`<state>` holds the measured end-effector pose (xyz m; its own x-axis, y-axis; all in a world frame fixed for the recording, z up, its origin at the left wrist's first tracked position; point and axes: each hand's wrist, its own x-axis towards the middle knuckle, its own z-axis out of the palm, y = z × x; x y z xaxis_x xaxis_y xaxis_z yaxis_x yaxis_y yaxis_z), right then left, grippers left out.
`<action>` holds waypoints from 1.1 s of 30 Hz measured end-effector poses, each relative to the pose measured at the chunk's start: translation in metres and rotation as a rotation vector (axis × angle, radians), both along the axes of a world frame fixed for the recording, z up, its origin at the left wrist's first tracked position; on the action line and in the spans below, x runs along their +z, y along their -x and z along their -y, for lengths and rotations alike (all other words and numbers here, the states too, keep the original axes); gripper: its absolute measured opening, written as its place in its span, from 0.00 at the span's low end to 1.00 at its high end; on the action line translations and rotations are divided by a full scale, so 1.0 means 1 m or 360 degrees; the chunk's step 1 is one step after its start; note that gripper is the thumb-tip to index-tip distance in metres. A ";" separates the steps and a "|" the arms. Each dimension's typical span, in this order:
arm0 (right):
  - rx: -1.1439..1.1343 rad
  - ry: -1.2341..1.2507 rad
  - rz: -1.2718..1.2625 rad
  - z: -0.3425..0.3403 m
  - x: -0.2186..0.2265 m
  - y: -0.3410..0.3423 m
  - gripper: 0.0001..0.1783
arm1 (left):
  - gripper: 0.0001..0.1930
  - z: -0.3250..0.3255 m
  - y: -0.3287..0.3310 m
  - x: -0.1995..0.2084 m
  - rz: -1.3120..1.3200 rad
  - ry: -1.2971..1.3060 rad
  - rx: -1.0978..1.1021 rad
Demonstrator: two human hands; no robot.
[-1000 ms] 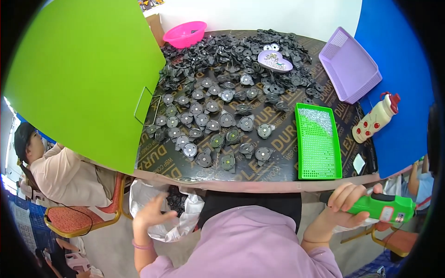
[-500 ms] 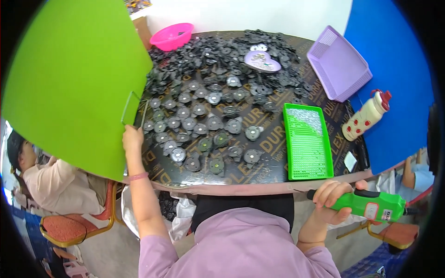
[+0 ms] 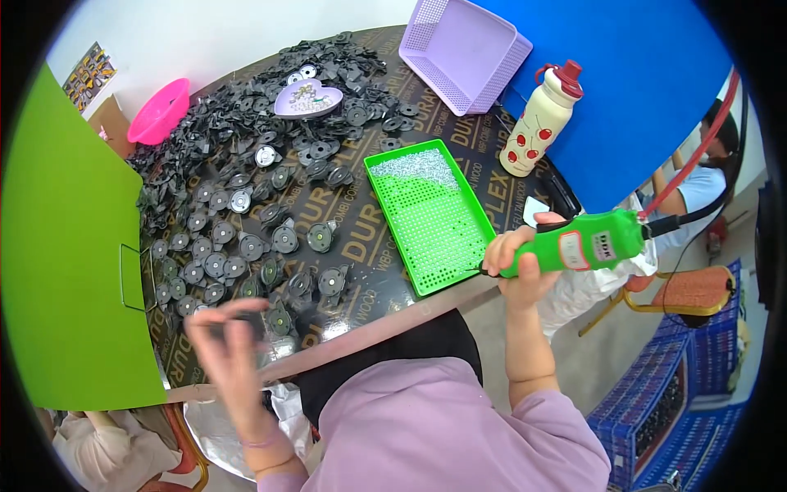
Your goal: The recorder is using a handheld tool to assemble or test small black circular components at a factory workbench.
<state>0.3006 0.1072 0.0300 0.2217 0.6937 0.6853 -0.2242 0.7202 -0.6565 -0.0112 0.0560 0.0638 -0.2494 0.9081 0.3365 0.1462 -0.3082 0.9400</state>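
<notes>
Since the earlier frame, the left hand [image 3: 234,357] has gone from beside the green wall [image 3: 74,246] to over the near left side of the table [image 3: 373,275]. Our view has turned, so things look tilted now. That hand is blurry, with its fingers bent. Something dark shows by the fingers, but I cannot tell if they hold it. The right hand [image 3: 523,283] is wrapped tight around a green power tool [image 3: 615,228]. Its thin tip points left, close to the near edge of the green tray [image 3: 447,238]. Both hands are well apart.

Lots of black round parts [image 3: 285,238] lie on the left of the table, and a big heap of dark pieces [image 3: 221,127] is at the far side. Tiny silver bits [image 3: 416,169] fill the far end of the tray. Beyond it sits a purple basket [image 3: 467,49], with a cream bottle [image 3: 537,123] to the right.
</notes>
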 end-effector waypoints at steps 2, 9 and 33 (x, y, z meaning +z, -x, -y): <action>-0.0032 0.0038 0.0036 -0.001 -0.005 0.000 0.29 | 0.09 -0.001 -0.037 -0.014 0.0277 0.0230 -0.0490; 0.0034 0.0084 0.0103 0.000 -0.011 0.006 0.27 | 0.06 -0.030 -0.097 -0.060 0.0525 0.0658 -0.0875; 0.0239 -0.0156 -0.0053 0.012 0.033 0.044 0.30 | 0.09 -0.044 -0.108 -0.091 0.0318 0.0607 -0.0989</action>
<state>0.2569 0.0949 0.0625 0.1441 0.6512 0.7451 -0.3547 0.7369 -0.5755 0.0969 0.1004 -0.0273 0.3234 0.9459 -0.0273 -0.1327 0.0739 0.9884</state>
